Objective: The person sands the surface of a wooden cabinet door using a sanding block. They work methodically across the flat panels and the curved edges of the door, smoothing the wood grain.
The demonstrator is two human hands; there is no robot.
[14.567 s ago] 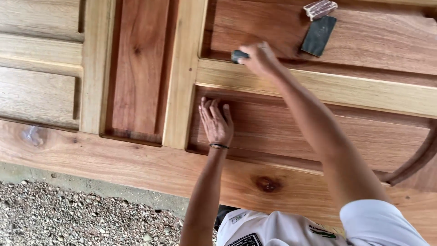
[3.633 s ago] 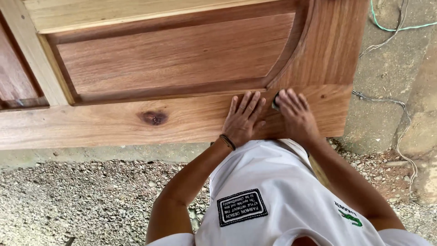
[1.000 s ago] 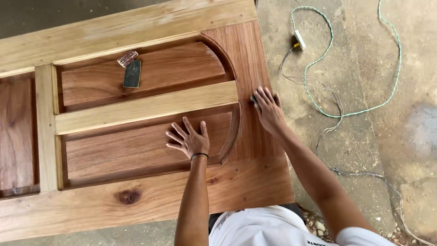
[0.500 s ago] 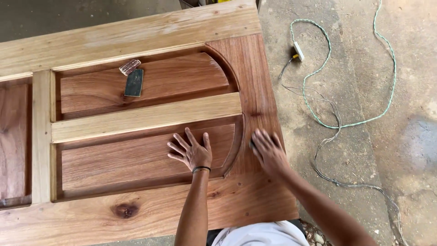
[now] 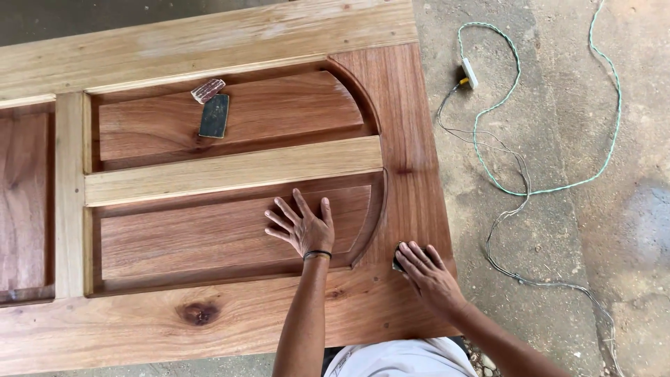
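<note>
A large wooden door (image 5: 209, 42) lies flat, with pale rails and reddish recessed panels. My left hand (image 5: 301, 225) rests flat with fingers spread on the lower recessed panel. My right hand (image 5: 427, 269) presses a small dark sanding pad (image 5: 398, 261) against the reddish stile near the door's right edge; only the pad's corner shows under my fingers.
A dark sandpaper sheet (image 5: 214, 116) and a small reddish-white block (image 5: 208, 91) lie in the upper panel. A green and grey cable (image 5: 530, 190) with a white plug (image 5: 470, 72) trails over the concrete floor to the right. A dark knot (image 5: 199, 313) marks the near rail.
My right hand has slid along the right stile toward me, from beside the arch down to the lower corner. My left hand stays spread on the lower panel.
</note>
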